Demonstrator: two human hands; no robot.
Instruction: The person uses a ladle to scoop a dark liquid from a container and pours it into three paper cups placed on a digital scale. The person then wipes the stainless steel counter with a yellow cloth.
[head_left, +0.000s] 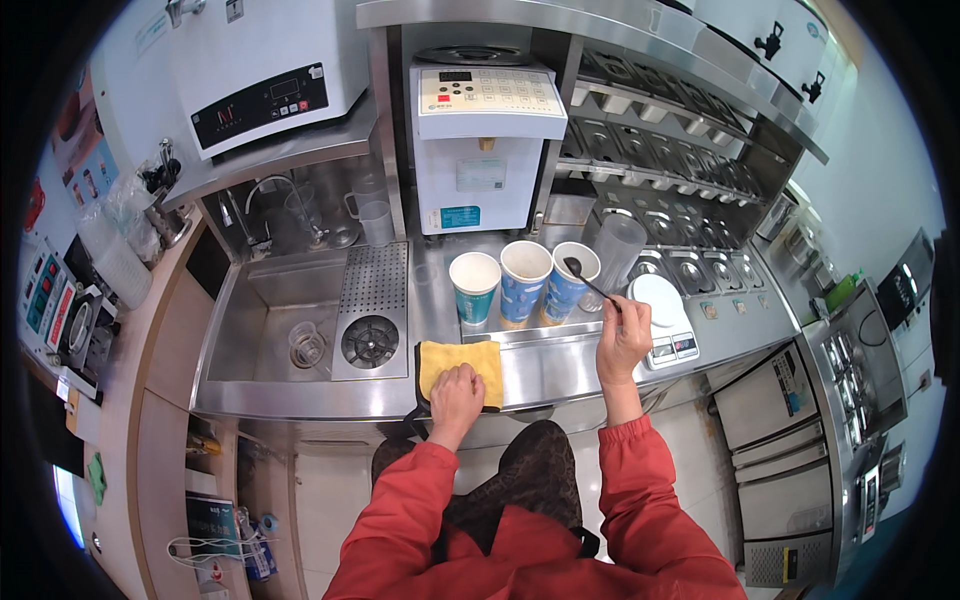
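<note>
My right hand (624, 341) grips the handle of a black spoon (592, 283). Its bowl is over the mouth of the rightmost paper cup (562, 296), which has a blue pattern. Two more open paper cups stand to its left: a blue patterned one (517, 294) and a teal and white one (475, 300). Curled up, my left hand (457, 397) rests on a folded yellow cloth (457, 358) with a dark border at the counter's front edge. Whether its fingers pinch the cloth is hidden. Behind the right cup stands a tall clear plastic cup (621, 244).
A white digital scale (664, 322) sits right of my right hand. Left are a steel sink (255, 322) and a perforated drain panel (375, 292). A white dispenser (484, 165) rises behind the cups. Lidded steel containers (656, 225) fill the back right, below a steel shelf (480, 13).
</note>
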